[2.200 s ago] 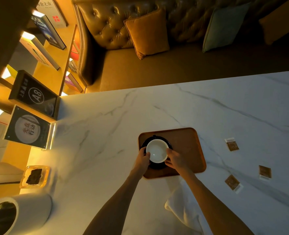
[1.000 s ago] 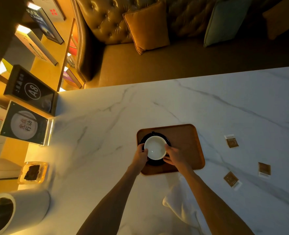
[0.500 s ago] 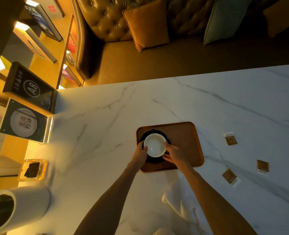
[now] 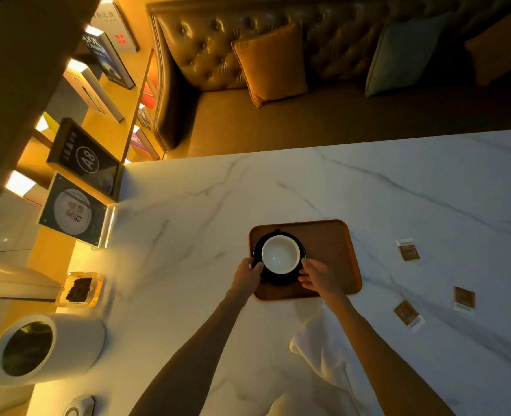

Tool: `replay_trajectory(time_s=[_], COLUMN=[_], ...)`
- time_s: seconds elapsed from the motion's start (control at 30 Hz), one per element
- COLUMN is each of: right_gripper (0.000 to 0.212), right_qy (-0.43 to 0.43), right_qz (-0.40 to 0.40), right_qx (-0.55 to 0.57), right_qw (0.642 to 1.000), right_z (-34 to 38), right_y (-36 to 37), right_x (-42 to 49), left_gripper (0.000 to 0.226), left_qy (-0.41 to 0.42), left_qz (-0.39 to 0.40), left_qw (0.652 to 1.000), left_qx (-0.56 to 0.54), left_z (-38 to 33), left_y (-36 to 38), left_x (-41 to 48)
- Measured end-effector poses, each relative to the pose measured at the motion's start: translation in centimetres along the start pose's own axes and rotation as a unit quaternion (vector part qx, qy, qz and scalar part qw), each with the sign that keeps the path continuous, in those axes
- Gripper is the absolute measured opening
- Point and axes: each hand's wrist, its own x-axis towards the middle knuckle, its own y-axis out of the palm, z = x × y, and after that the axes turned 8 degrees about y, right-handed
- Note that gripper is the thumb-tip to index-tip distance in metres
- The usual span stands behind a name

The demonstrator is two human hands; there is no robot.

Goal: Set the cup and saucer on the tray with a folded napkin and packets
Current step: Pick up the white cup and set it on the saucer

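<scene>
Head view: pinching saucer rim either side, left hand and right hand fingers curled on it, cup atop, left end of tray. Napkin heaped beneath right forearm, packets off right: nearer right hand.

Two bare arms show, each running from the hand back to the bottom edge of the view: the left hand on the left forearm, the right hand on the right forearm. Wrists and forearms are uncovered along all that shows. Dim light hides finer detail.
</scene>
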Motion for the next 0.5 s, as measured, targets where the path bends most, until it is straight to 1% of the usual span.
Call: replay_trajectory(time_s=[0.1, 0.17, 0.2, 0.3, 0.4, 0.5], right_gripper=[0.034, 0.028, 0.026, 0.023, 0.025, 0.032], right_qy=[-0.06, -0.086, -0.093, -0.094, -0.093, -0.085], right_qz=[-0.048, -0.08, -0.095, -0.124, -0.147, -0.201], right_qx=[-0.046, -0.058, -0.082, -0.154, -0.148, -0.146], right_qw=[0.996, 0.991, 0.988, 0.976, 0.974, 0.965], right_z=[-1.7, -3.3, -4.3, -7.2, -10.7, -13.6], right_y=[-1.5, -2.5, -3.0, -4.2, -5.1, -6.1], right_x=[-2.7, -4.8, -5.9, -9.3, -12.1, -13.9], left_gripper=[0.035, 0.031, 0.03, 0.029, 0.029, 0.026], left_qy=[0.019, 0.04, 0.052, 0.065, 0.066, 0.066], left_qz=[-0.023, -0.027, -0.027, -0.012, 0.004, 0.026], left_qw=[0.998, 0.993, 0.99, 0.987, 0.986, 0.986], left_qx=[0.063, 0.106, 0.125, 0.145, 0.15, 0.151], left_z=[1.2, 2.4, 3.1, 5.3, 7.5, 9.0], left_y=[-1.0, -1.4, -1.5, -1.6, -1.1, -0.1], left_x=[-2.5, -4.4, -5.4, -8.5, -11.2, -13.2])
